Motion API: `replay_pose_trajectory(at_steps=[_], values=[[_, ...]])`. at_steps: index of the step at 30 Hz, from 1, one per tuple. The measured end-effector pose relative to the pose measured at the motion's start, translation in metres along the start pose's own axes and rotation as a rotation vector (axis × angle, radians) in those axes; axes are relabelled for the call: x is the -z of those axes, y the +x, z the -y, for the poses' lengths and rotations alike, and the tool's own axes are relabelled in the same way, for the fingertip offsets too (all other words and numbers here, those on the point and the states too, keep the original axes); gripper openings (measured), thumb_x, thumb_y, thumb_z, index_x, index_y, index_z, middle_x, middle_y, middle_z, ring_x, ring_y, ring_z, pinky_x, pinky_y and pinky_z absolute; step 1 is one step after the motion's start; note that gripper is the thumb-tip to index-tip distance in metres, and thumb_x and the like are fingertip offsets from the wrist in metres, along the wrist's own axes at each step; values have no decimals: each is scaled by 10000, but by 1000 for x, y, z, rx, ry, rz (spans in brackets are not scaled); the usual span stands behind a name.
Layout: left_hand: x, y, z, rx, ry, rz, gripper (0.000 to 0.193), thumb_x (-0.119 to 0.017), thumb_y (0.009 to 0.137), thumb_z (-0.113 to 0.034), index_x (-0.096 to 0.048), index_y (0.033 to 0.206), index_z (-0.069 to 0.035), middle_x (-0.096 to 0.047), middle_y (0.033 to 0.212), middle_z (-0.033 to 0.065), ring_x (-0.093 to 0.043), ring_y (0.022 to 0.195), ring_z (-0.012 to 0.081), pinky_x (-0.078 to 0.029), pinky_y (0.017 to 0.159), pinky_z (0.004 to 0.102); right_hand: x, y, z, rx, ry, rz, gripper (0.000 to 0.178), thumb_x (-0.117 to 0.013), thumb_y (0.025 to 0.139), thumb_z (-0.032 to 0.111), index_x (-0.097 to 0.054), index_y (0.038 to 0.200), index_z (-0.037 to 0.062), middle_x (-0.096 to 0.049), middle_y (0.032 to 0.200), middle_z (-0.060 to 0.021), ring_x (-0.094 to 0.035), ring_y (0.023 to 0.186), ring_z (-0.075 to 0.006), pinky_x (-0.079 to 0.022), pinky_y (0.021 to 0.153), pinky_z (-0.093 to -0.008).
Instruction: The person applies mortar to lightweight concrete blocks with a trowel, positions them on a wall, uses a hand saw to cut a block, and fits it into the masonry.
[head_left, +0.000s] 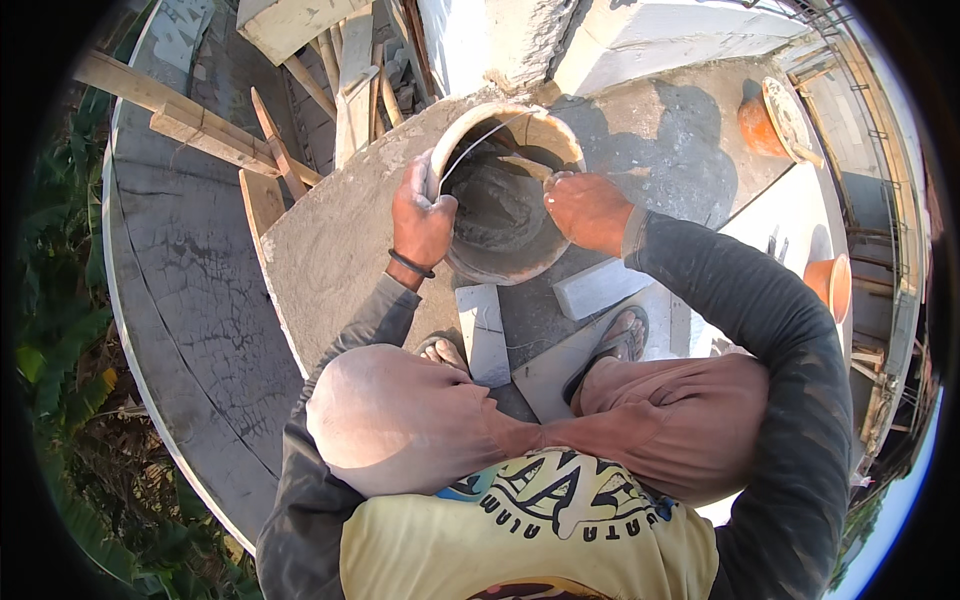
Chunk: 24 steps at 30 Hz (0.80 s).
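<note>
A round bucket with a mortar-smeared rim stands in front of me. Wet grey mortar lies in it, and its thin wire handle crosses the opening. My left hand is closed on the bucket's left rim, thumb on the inner side. Over the right side of the opening, my right hand is closed around a trowel-like tool. A pale strip of that tool reaches from the fist into the bucket; its grip is hidden by the fingers.
Pale blocks lie between the bucket and my sandalled feet. An orange bucket lies tipped at the far right, with another orange container nearer. Timber pieces stick out at the left, beside the slab's edge.
</note>
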<state>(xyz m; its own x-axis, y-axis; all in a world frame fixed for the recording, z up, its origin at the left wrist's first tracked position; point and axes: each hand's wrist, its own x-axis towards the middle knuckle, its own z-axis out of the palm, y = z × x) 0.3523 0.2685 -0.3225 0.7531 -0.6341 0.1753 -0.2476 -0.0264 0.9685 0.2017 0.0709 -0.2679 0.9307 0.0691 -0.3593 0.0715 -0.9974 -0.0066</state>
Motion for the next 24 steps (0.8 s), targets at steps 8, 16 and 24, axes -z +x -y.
replay_pose_trajectory(at_steps=[8, 16, 24], values=[[9, -2, 1, 80, -65, -48, 588, -563, 724, 18, -517, 1309, 52, -629, 1155, 169, -601, 1099, 245, -441, 990, 334, 13, -33, 36, 107, 30, -2, 169, -590, 821, 59, -658, 933, -48, -671, 924, -164, -673, 918, -297, -559, 756, -395], [10, -6, -5, 14, 46, -46, 555, -557, 720, 26, -541, 1275, 34, -639, 1104, 154, -614, 1040, 243, -453, 956, 329, 31, 8, -8, -45, 137, 8, 190, -623, 822, 93, -634, 943, -52, -656, 844, -204, -664, 869, -342, -529, 779, -430], [6, -12, -4, 10, 26, -7, 563, -550, 727, 24, -538, 1291, 22, -642, 1113, 148, -610, 1041, 230, -453, 950, 327, -19, 3, -9, 21, 364, 207, 192, -635, 765, 92, -688, 858, -66, -688, 869, -238, -674, 913, -389, -534, 781, -456]])
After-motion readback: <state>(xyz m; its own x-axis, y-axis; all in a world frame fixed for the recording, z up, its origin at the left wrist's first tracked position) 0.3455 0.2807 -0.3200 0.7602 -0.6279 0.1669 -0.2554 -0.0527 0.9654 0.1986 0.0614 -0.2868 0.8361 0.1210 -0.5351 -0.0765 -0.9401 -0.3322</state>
